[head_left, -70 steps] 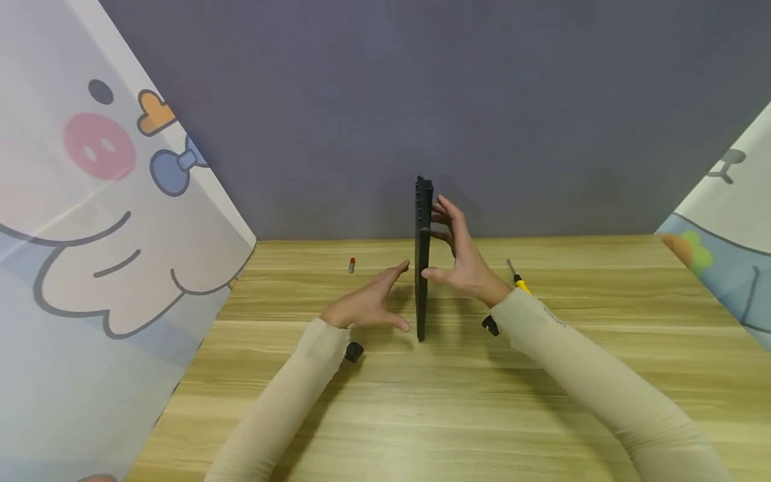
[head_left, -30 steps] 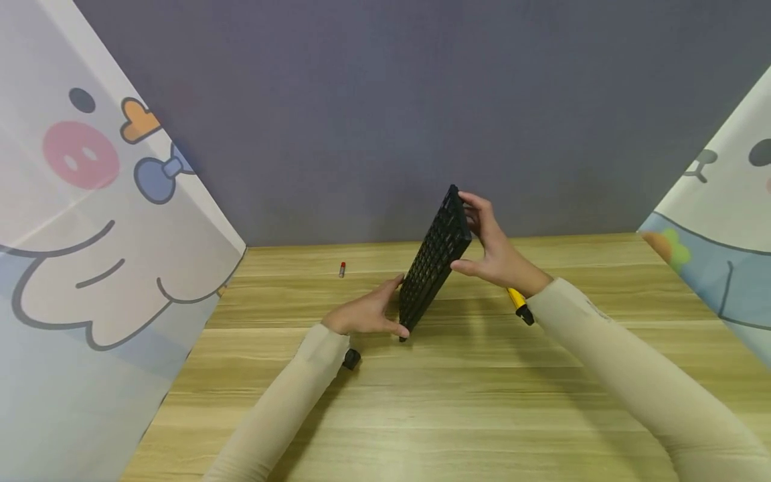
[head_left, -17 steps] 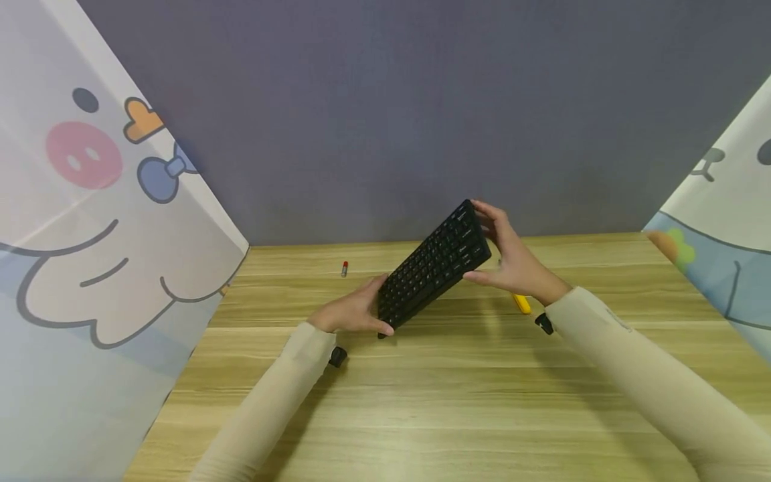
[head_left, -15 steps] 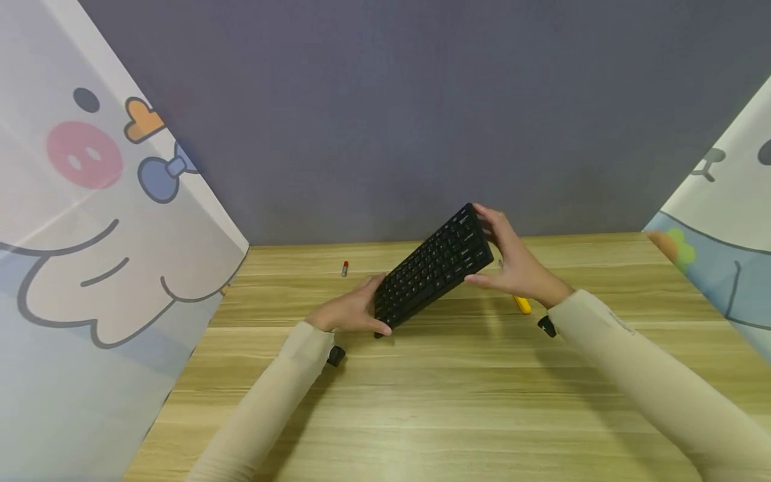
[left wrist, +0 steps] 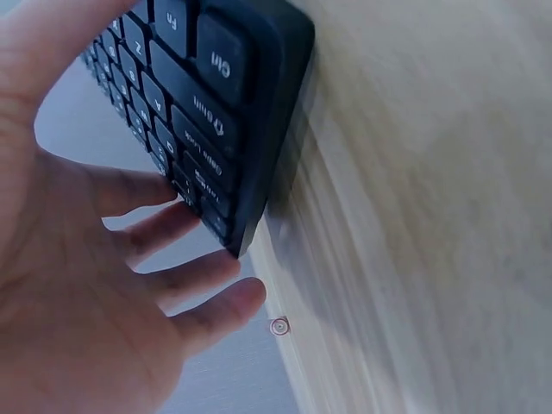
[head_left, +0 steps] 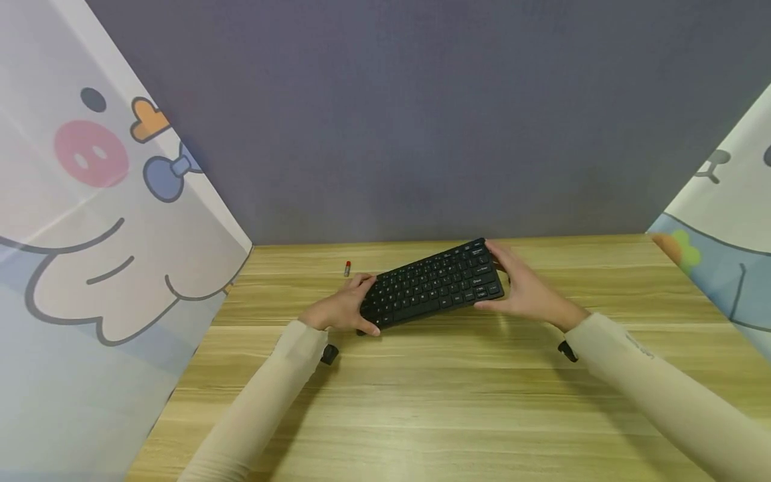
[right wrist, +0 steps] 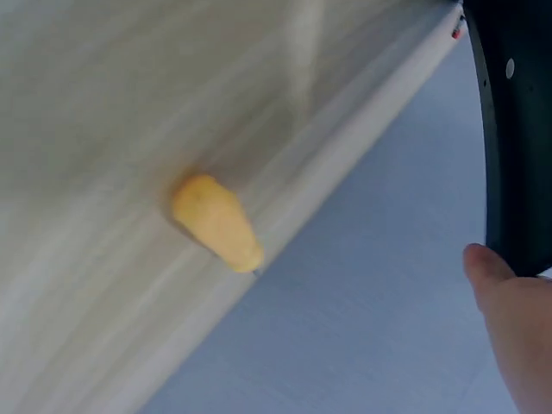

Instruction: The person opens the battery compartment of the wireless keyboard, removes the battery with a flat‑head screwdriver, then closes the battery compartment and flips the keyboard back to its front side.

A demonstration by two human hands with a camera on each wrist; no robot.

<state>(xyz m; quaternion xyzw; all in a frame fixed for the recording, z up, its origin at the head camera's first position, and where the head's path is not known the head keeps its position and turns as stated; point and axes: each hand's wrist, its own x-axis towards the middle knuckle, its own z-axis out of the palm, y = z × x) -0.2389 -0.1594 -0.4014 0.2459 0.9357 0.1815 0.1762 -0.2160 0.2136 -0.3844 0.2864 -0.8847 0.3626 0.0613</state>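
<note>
A black keyboard [head_left: 434, 281] is held between both hands, its keys facing up toward the head camera and its right end higher than its left. My left hand [head_left: 343, 310] grips the left end, thumb at the near edge and fingers at the far one; the left wrist view shows the keyboard's corner [left wrist: 250, 112] close over the wood. At the raised right end, my right hand [head_left: 530, 289] spans the short side with thumb below and fingers at the top corner. The right wrist view catches the keyboard's dark underside [right wrist: 522, 112] with a fingertip at its edge.
A small red and silver cylinder [head_left: 347, 268], like a battery, lies toward the back of the wooden table [head_left: 409, 402]. A yellow-handled screwdriver [right wrist: 216, 222] lies behind my right hand, mostly hidden in the head view. A grey panel [head_left: 385, 120] rises at the table's back.
The keyboard has gone from standing on end to leaning down rightward, keys now turned upward. My right hand moved right and down with it; my left hand closed on the left end and shifted left.
</note>
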